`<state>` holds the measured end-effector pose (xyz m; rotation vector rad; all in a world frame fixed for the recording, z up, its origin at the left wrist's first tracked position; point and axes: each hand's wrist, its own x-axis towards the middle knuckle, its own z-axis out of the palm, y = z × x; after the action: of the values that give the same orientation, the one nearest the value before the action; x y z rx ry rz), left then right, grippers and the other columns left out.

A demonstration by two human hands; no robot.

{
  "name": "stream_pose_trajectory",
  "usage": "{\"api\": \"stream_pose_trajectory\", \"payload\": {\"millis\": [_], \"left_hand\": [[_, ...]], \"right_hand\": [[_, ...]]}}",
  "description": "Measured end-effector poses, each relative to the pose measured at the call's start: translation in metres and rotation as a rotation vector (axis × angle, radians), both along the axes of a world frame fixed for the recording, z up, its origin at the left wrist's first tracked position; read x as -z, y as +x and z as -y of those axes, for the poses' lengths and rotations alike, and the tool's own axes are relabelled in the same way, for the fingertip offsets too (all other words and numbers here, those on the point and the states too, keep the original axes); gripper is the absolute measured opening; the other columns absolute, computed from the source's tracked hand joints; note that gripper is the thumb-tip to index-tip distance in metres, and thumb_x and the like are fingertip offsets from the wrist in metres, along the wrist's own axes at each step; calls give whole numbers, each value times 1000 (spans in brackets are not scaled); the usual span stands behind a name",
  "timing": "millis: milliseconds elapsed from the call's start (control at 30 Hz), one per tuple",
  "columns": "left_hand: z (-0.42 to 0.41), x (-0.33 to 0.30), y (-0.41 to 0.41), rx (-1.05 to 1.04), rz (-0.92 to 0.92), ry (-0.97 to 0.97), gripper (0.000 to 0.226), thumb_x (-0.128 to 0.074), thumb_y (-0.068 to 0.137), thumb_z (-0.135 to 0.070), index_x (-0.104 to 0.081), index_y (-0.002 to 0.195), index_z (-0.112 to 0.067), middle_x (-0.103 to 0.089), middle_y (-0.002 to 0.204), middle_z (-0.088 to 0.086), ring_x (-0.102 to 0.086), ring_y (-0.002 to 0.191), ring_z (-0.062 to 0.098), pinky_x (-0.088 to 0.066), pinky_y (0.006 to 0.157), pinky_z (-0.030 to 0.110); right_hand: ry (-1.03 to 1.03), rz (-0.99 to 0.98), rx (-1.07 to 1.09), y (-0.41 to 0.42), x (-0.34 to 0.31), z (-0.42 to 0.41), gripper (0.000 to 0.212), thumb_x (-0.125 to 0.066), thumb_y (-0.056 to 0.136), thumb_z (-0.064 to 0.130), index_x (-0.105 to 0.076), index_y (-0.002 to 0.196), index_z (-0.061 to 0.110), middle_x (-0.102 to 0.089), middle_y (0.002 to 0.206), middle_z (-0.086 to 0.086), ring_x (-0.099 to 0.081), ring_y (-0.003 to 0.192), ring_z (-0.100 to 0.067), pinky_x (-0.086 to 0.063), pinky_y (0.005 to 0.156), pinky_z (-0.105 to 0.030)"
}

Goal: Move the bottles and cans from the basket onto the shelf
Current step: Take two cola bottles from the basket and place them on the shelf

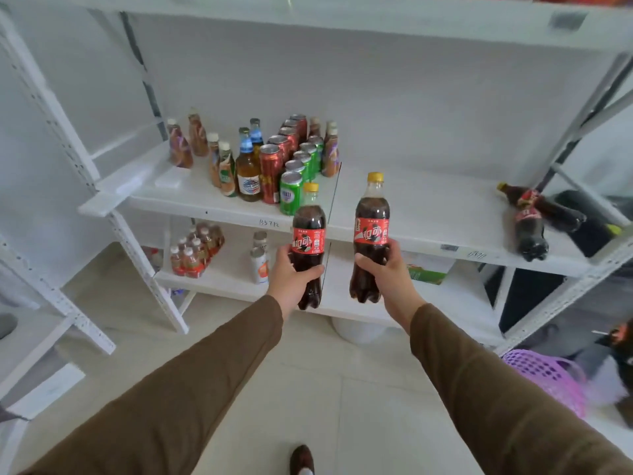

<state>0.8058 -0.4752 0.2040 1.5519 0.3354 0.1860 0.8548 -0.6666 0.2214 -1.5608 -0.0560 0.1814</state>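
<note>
Both hands are loaded: the left hand [291, 274] is wrapped round one cola bottle [308, 241], the right hand [383, 269] round a second cola bottle [371, 231], both upright in the air just in front of the shelf [428, 204]. This looks like the carry-and-place step, with the purple basket [544, 375] low on the right. Next, each bottle likely needs standing on the bare board right of the cans [291, 159].
</note>
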Motion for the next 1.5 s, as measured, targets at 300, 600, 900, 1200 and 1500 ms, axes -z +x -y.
{"api": "stream_pose_trajectory", "payload": {"millis": [300,600,900,1200,1500], "left_hand": [[39,-12,197,75,29,60,60,-82,76,-15,-49,124,-21,-65,112,-9,-63,104,17,-49,89,42],[57,-14,351,136,29,158,64,-85,71,-16,-50,124,-23,-66,120,-2,-62,112,21,-46,101,42],[51,-9,458,46,16,298,68,-88,67,-19,-47,121,-23,-64,117,-4,-61,111,21,-48,99,45],[44,-7,518,1,41,347,72,-85,70,-15,-44,129,-19,-64,126,4,-60,116,25,-47,102,48],[40,-9,540,12,8,397,71,-83,75,-17,-42,133,-21,-64,128,5,-60,118,28,-47,103,50]], "right_hand": [[-108,32,84,167,-8,43,59,-75,86,17,-43,133,34,-63,117,9,-63,106,-18,-56,74,-40],[-244,106,70,316,-6,64,53,-77,79,9,-51,123,21,-67,108,4,-66,90,-8,-51,58,-15],[-327,182,-42,445,7,66,60,-81,75,8,-47,121,25,-65,111,7,-64,98,-10,-52,72,-27],[-320,189,-58,507,17,43,66,-82,75,8,-44,124,31,-60,108,23,-59,94,3,-44,69,-15],[-370,205,-42,535,16,26,62,-80,78,5,-43,121,29,-58,105,23,-57,91,2,-43,72,-19]]}}
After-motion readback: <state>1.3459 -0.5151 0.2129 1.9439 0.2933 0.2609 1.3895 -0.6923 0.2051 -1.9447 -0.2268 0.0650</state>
